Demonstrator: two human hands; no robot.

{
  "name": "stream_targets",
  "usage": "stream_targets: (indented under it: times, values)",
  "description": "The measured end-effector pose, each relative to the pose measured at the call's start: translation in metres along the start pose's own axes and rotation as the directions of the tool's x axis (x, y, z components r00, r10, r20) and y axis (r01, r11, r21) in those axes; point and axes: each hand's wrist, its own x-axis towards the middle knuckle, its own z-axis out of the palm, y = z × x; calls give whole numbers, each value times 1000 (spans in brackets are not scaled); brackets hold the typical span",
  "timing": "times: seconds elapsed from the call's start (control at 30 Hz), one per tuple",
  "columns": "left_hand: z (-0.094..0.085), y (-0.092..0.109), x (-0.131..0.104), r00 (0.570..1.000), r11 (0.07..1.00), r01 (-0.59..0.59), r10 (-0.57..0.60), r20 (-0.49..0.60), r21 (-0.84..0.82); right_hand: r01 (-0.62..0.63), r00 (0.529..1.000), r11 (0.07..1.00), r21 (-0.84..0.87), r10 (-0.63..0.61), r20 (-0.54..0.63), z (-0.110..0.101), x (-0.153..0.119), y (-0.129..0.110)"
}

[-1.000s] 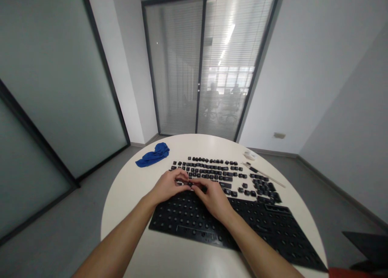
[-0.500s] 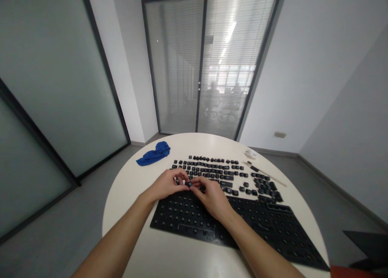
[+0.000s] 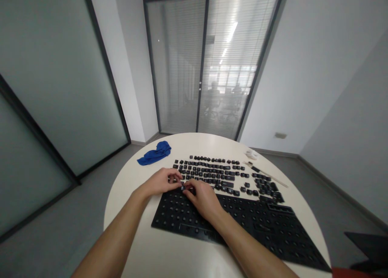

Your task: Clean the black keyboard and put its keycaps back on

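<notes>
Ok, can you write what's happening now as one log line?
left hand: fingertips at dark keycap | right hand: fingertips at same keycap | near: black keyboard base | beyond: loose keycaps | far left: blue cloth

Free tabletop (image 3: 203, 142) beyond keycaps (image 3: 229, 178); keycaps crowd behind keyboard (image 3: 257, 221).

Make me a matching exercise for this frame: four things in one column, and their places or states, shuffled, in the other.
1. Cloth
2. Keyboard base
3. Small dark piece
4. Loose keycaps

A. Between the fingers of the left hand and right hand
B. Spread in rows beyond the wide black panel
C. Black, dotted with rows of small bumps
D. Blue, crumpled, on the table's far left

Pairs: 1-D, 2-C, 3-A, 4-B
</notes>
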Motion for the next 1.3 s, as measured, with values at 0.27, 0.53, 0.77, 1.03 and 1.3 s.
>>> stream_targets:
  times: [0.27,0.53,0.77,1.03,1.3]
  values:
    - [-2,3,0,997,1000,13,-15,79,27,-7,1000,1000,25,7,-23,6,3,5]
    - [-2,3,0,995,1000,7,-6,96,-13,4,1000,999,41,-3,-20,4,2,5]
    - [2,4,0,992,997,67,-61,112,-46,45,999,998,-35,-45,2,-2,-2,5]
    - [4,0,0,992,998,65,-64,108,-10,162,986,986,-45,-160,49,-10,-8,9]
    - [3,3,0,993,998,68,-66,100,-12,269,960,961,-58,-262,102,-17,-10,10]
